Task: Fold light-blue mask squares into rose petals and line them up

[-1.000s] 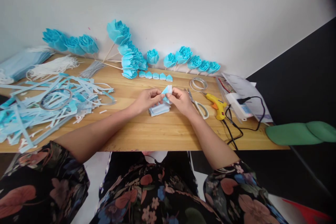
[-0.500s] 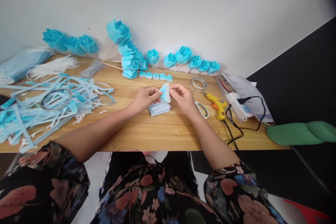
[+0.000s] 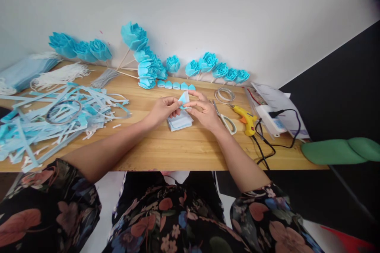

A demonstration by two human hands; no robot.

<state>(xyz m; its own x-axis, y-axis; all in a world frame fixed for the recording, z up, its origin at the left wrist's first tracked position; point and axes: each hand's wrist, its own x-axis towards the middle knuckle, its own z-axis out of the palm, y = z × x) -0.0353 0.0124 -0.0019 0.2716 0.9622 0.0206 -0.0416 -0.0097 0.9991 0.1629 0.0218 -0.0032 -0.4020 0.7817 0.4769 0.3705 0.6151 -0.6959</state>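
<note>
My left hand (image 3: 166,109) pinches a small folded piece of blue and white mask fabric (image 3: 184,98), shaped to a point, by its left side. From the right, my right hand (image 3: 204,112) has its fingertips on the lower right of the same piece, with one finger raised behind it. Part of the piece is hidden by the fingers. Directly beneath lies a stack of pale fabric pieces (image 3: 180,121). Beyond the hands is a row of folded blue petals (image 3: 176,86). Scissors (image 3: 228,123) with pale handles rest beside my right hand.
A yellow glue gun (image 3: 246,118) with black cable lies right, near a white power strip (image 3: 271,120) and green object (image 3: 329,151). Tape rolls (image 3: 225,95) sit behind. Blue fabric flowers (image 3: 208,62) lean along the wall. Fabric strips (image 3: 59,118) and masks (image 3: 28,72) cover the left.
My right hand has moved left onto the fabric piece, and its fingers have stretched across it. The piece's white right edge is now folded in and looks narrower. More of the scissors shows.
</note>
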